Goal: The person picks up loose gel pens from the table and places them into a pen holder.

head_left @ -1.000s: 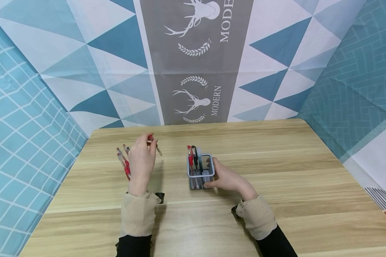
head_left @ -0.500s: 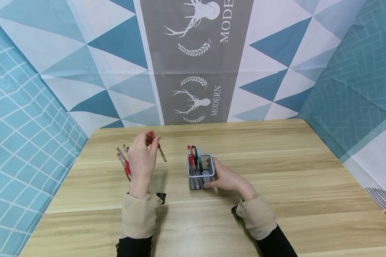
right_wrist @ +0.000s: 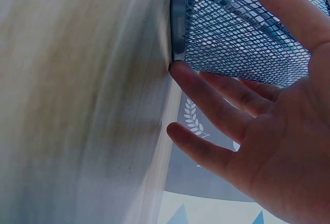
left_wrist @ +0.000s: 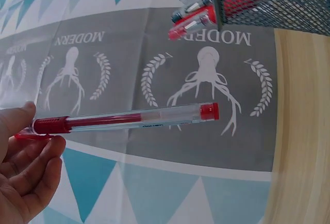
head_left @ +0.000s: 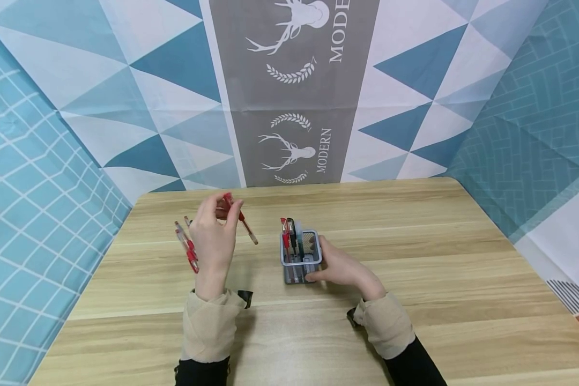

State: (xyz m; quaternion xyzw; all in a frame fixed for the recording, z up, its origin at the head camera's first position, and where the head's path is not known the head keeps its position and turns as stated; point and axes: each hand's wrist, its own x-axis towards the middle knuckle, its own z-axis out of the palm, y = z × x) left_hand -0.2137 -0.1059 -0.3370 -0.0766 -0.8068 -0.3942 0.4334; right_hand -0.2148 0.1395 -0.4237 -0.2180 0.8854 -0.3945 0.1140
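My left hand (head_left: pixel 214 241) pinches a red gel pen (head_left: pixel 244 222) between thumb and fingers, raised above the table left of the pen holder. In the left wrist view the clear-barrelled pen (left_wrist: pixel 124 121) points away from the fingertips, its red end cap outermost. My right hand (head_left: pixel 342 267) grips the mesh pen holder (head_left: pixel 301 264) from its right side, thumb on the near face and fingers behind. A red pen (head_left: pixel 286 238) and a black pen (head_left: pixel 292 236) stand inside it, beside a pale one. In the right wrist view fingertips touch the mesh wall (right_wrist: pixel 232 38) near its base.
Several red pens (head_left: pixel 191 254) lie on the table left of my left hand, partly hidden by it. The wooden table (head_left: pixel 415 241) meets a patterned cloth backdrop (head_left: pixel 289 96) at its far edge.
My left hand has moved slightly right and up with the red pen, whose lower end has swung toward the pen holder. The right hand and pen holder have stayed in place.
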